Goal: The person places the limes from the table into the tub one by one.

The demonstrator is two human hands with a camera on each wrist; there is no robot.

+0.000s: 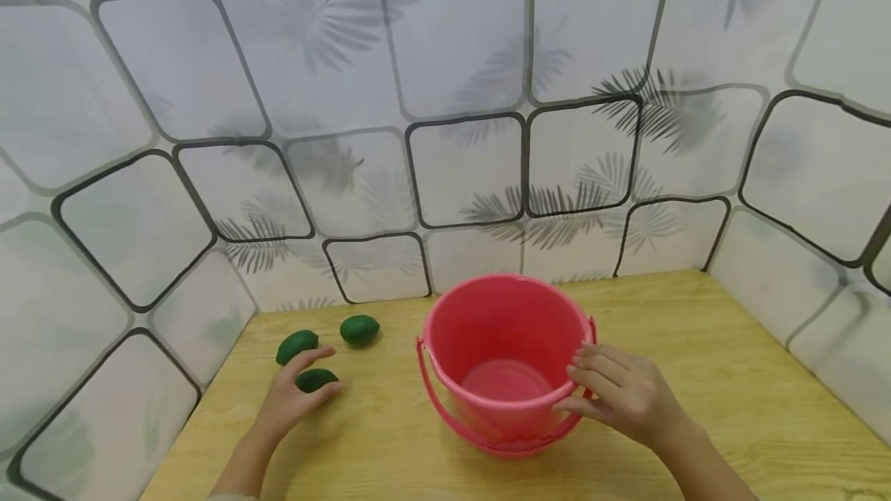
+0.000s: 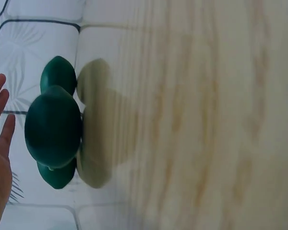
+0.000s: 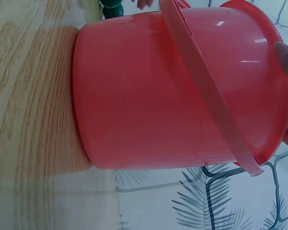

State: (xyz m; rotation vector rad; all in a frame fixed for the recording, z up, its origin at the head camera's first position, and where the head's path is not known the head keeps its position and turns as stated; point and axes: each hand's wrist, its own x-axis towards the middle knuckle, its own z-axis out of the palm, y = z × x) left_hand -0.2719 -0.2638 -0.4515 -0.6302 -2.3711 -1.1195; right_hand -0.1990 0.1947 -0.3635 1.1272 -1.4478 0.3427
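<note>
Three smooth green limes are on the left of the table: one far left (image 1: 293,345), one farther right at the back (image 1: 360,329), and the nearest lime (image 1: 315,380). My left hand (image 1: 284,399) is around that nearest lime with thumb and fingers spread apart. In the left wrist view its fingers (image 2: 0,110) look straight and stand off from the big lime (image 2: 53,127) in front. A pink bucket (image 1: 480,414) stands upright, its inside bare. My right hand (image 1: 629,397) pinches the bucket's right rim, fingertips over the edge and thumb outside.
The bucket's pink handle (image 1: 445,413) hangs down its front side. Under everything is a wood-grain table (image 1: 390,439). A white patterned covering (image 1: 466,168) with dark outlines and leaf prints rises behind the table and along both sides.
</note>
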